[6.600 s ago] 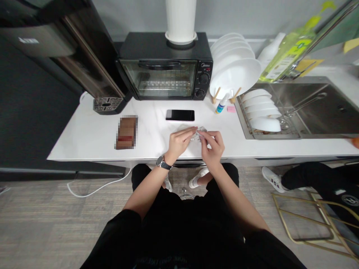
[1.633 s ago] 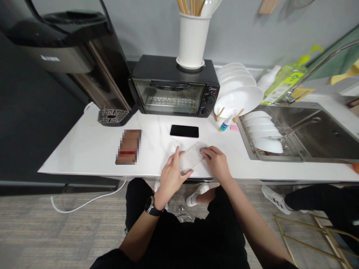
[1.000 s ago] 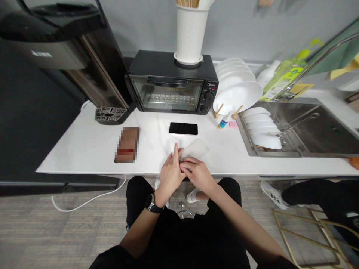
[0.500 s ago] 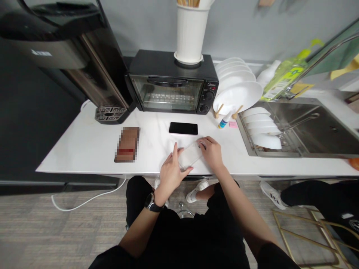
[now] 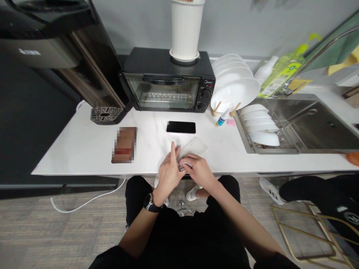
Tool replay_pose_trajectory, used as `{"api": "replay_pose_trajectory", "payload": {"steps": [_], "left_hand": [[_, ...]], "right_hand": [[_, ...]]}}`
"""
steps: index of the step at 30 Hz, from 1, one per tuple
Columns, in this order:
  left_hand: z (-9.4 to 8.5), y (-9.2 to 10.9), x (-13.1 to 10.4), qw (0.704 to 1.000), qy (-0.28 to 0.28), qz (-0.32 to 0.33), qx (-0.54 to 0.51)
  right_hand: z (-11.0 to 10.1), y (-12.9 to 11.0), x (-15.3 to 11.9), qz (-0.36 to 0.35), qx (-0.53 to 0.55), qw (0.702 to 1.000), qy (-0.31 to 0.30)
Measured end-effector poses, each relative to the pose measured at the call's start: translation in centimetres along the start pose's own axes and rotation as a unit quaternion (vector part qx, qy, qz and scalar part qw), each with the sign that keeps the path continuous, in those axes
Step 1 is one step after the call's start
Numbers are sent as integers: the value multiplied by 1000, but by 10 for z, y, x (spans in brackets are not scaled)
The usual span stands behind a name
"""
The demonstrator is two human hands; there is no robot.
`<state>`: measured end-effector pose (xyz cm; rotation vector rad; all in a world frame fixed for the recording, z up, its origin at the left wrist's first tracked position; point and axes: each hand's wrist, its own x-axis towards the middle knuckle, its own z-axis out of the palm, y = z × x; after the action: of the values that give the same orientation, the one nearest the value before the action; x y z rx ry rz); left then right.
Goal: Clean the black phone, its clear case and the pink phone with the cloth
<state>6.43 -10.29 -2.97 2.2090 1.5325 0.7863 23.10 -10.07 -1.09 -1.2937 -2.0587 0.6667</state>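
A clear phone case (image 5: 198, 145) lies slanted over the counter's front part, its far end in plain sight. My left hand (image 5: 170, 168) grips the near left end of this case, index finger raised and pointing forward. My right hand (image 5: 198, 169) is closed at the same end, fingertips pinched close to my left thumb. Between those right fingertips shows a small pale and dark thing, too small to name. Beyond the case a black-screened phone (image 5: 181, 127) lies flat, touched by neither hand.
On the white counter (image 5: 75, 149) a blurred-out brown item (image 5: 124, 145) lies left. Behind stand a water dispenser (image 5: 103, 82), a toaster oven (image 5: 168, 93), racked plates (image 5: 235, 89) and a small bottle (image 5: 222, 118). The sink (image 5: 316, 127) holds bowls (image 5: 260, 125). Another person's leg (image 5: 305, 192) is at right.
My right hand has moved from the far right corner of the case down and left to its near end, beside my left thumb. My left hand keeps its hold; the view has shifted slightly.
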Motion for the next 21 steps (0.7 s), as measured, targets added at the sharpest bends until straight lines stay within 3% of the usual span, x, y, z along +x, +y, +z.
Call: {"api": "replay_pose_trajectory", "payload": {"steps": [6, 12, 15, 21], "left_hand": [[-2, 3, 3, 1000, 1, 2, -2], [-2, 3, 3, 1000, 2, 1, 5], [-2, 2, 3, 1000, -1, 5, 9], [1, -1, 2, 1000, 1, 3, 14]], "right_hand": [[-28, 32, 2, 61, -76, 993, 67], [-41, 62, 32, 98, -114, 979, 139], [-34, 59, 46, 96, -115, 978, 145], [-2, 24, 45, 27, -51, 996, 65]]}}
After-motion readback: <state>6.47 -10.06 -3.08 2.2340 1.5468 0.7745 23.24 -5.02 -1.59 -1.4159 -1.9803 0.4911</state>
